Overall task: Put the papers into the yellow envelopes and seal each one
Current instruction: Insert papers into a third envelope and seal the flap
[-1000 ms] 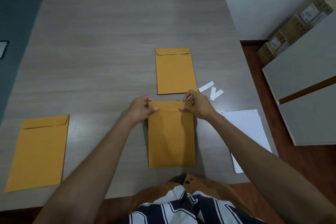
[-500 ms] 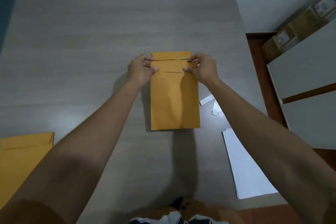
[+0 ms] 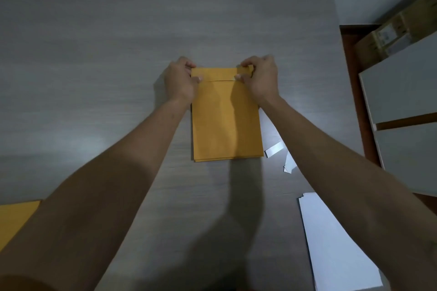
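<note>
Both hands [image 3: 182, 80] [image 3: 260, 78] pinch the envelope's [image 3: 227, 120] top corners (flap folded) — body trailing below.

Held envelope [image 3: 227, 120] moved from the near edge of the table [image 3: 94, 54] toward mid-table, now stacked on the second envelope there, lower edges just offset. Left hand [image 3: 181, 81] and right hand [image 3: 260, 78] went with it, gripping its flap corners.

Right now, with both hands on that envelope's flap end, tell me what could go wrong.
1. The held envelope lies on another, whose edge peeks out at the bottom; pressing the flap may shift them out of line.
2. The left hand and right hand pinch only the corners, so the middle might seal poorly.
3. The right forearm crosses the white strips and paper stack; pulling back could scatter them.
</note>
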A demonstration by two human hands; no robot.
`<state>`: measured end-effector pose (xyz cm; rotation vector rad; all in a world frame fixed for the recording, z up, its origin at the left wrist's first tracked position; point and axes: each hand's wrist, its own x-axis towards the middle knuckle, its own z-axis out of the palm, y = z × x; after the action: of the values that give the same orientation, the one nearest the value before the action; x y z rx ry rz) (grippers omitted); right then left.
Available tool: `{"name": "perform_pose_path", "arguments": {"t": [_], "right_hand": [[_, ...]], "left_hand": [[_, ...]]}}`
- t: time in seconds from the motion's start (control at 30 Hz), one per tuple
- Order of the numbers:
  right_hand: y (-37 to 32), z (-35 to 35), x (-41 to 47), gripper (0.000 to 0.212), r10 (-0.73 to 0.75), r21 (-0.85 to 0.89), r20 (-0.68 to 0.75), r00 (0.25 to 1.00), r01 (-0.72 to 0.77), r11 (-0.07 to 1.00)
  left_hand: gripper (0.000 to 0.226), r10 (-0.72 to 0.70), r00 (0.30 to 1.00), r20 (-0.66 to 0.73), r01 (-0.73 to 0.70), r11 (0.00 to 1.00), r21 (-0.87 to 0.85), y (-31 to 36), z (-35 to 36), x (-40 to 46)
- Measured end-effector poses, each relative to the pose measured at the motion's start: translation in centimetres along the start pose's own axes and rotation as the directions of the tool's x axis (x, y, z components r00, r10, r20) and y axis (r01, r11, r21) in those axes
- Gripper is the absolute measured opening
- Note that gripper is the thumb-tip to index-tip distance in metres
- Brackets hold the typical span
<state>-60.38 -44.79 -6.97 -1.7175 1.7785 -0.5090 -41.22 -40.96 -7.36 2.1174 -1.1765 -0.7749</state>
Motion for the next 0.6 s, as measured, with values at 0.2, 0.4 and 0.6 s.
{"name": "perform_pose_path", "arguments": {"t": [0.2, 0.4, 0.6], "right_hand": [[0.2, 1.0, -1.4, 0.012, -0.344, -0.268, -0.083, 0.935, 0.311, 0.912], [1.1, 1.2, -4.0, 0.029, -0.503, -0.401, 0.011, 0.864, 0.465, 0.789], [2.2, 1.1, -5.2, 0.045, -0.465, -0.467, 0.163, 0.870, 0.484, 0.740]], "left_hand": [[0.035, 0.367, 0.930, 0.022, -0.362, 0.907, 0.215, 0.4, -0.2, -2.1], [0.049, 0.480, 0.823, 0.304, -0.566, 0.646, 0.512, -1.0, 0.8, -5.1], [0.060, 0.435, 0.823, 0.366, -0.568, 0.623, 0.537, -1.4, 1.0, -5.8]]}}
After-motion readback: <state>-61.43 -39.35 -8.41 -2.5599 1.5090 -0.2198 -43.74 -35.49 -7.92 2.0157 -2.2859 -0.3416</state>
